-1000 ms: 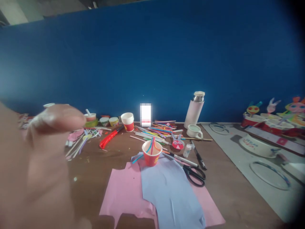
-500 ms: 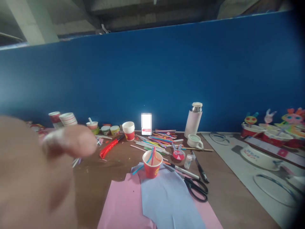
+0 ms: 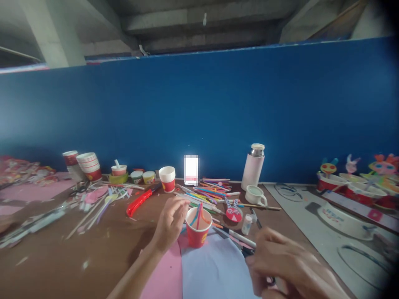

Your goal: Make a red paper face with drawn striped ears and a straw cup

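My left hand [image 3: 171, 221] is at the left side of a red paper cup [image 3: 197, 238], its fingers loosely bent near the rim. I cannot tell whether it touches the cup. Colourful straws [image 3: 200, 216] stand inside the cup, which rests upright on light blue paper [image 3: 215, 270] over pink paper [image 3: 166, 265]. On the right, my right hand [image 3: 282, 261], slightly blurred, curls around the black handles of the scissors [image 3: 247, 251]. Most of the handles are hidden beneath the fingers. A marker [image 3: 241, 238] lies just beyond that hand.
Behind the cup are scattered straws [image 3: 208, 193], a pink bunny-eared piece [image 3: 233, 213], a small bottle [image 3: 247, 224], a white mug [image 3: 255, 195] and a pink thermos [image 3: 253, 168]. A red-handled cutter [image 3: 139, 203] and stacked paper cups [image 3: 89, 166] are left; decorated cups [image 3: 335, 182] stand right.
The large blurred hand close to the camera at the left is gone. My left hand is now beside the red cup and my right hand over the scissors. The view has tilted up slightly.
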`<control>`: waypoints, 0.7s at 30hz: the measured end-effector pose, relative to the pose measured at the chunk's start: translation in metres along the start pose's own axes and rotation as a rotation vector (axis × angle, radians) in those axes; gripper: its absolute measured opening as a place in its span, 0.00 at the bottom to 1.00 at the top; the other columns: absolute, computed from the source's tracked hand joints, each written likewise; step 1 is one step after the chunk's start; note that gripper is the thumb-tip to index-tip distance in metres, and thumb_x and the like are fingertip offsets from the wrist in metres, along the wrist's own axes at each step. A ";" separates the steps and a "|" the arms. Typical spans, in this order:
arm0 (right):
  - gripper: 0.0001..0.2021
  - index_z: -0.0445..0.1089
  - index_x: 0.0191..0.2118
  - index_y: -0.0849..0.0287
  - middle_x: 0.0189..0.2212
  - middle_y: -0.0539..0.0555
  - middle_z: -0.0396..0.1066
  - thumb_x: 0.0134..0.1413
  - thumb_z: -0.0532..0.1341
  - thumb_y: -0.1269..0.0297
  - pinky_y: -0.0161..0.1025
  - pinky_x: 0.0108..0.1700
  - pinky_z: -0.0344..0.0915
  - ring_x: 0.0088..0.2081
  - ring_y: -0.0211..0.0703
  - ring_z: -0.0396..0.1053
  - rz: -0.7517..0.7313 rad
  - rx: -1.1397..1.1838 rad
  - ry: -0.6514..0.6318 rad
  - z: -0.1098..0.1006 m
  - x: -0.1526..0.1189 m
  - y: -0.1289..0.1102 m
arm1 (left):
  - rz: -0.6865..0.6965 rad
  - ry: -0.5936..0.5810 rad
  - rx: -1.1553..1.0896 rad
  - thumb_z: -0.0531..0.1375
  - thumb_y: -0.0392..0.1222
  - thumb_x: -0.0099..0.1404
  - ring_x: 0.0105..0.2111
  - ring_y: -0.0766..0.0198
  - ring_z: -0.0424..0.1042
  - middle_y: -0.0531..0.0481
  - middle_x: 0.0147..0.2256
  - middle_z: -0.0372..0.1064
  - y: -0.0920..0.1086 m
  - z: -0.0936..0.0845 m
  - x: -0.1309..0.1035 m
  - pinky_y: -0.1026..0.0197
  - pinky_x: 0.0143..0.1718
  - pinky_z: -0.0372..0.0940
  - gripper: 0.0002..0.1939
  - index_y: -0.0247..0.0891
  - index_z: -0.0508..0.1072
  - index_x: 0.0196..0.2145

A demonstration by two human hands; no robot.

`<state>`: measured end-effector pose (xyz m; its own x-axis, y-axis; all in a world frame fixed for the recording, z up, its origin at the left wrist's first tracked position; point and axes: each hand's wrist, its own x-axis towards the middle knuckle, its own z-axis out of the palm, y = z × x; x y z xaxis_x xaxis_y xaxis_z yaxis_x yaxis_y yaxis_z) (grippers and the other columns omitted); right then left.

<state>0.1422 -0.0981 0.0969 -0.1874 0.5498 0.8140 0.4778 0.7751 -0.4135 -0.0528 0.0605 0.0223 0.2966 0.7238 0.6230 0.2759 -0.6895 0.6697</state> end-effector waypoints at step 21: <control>0.10 0.69 0.34 0.58 0.18 0.46 0.63 0.60 0.55 0.58 0.32 0.23 0.60 0.20 0.34 0.61 0.607 0.259 0.104 0.020 0.005 0.069 | -0.155 -0.302 -0.086 0.57 0.40 0.62 0.30 0.64 0.62 0.52 0.25 0.64 0.015 0.007 0.030 0.64 0.33 0.58 0.11 0.35 0.71 0.24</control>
<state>0.1569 -0.0355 0.0641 0.1403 0.8892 0.4355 0.2485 0.3941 -0.8848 -0.0337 0.0721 0.0485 0.5176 0.7705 0.3720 0.2646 -0.5576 0.7868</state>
